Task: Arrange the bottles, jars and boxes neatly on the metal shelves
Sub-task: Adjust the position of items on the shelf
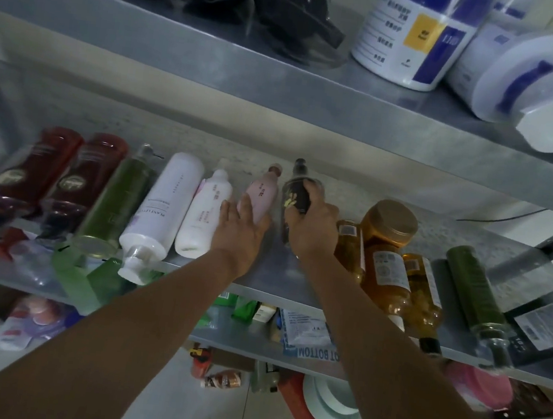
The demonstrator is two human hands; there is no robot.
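The right hand (pixel 312 229) grips a dark bottle (pixel 299 191) on the metal shelf (pixel 271 270). The left hand (pixel 240 229) lays straight fingers (pixel 246 206) on a pink bottle (pixel 265 192).

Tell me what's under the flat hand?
The pink bottle, lying on the metal shelf. The left hand covers its lower part. The right hand grips a dark bottle.

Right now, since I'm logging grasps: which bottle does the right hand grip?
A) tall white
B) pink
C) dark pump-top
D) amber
C: the right hand curls round the dark pump-top bottle; the left hand rests flat on the pink bottle.
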